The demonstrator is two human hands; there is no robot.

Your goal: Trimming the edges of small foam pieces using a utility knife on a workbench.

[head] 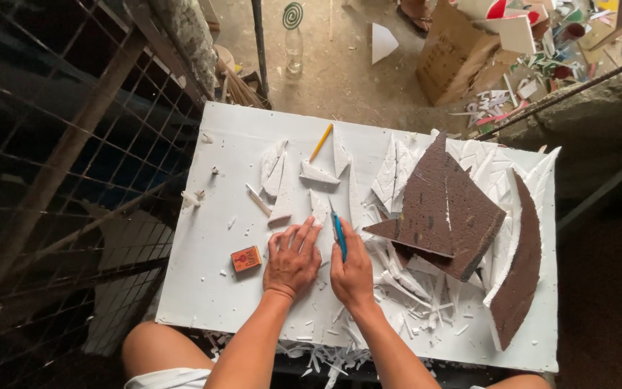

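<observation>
foam strip (320,210), white and narrow, lies on the white board (210,288) just ahead of both hands, its long axis running away from the person. left hand (291,259) presses flat with fingers spread, fingertips touching the strip's near end. right hand (351,272) sits just beside it, pinching a blue craft knife (338,232) whose tip points at the strip. both hands are equally near. brown foam sheets (440,209) lie off to the right of the right hand, a small orange box (246,258) left of the left hand.
</observation>
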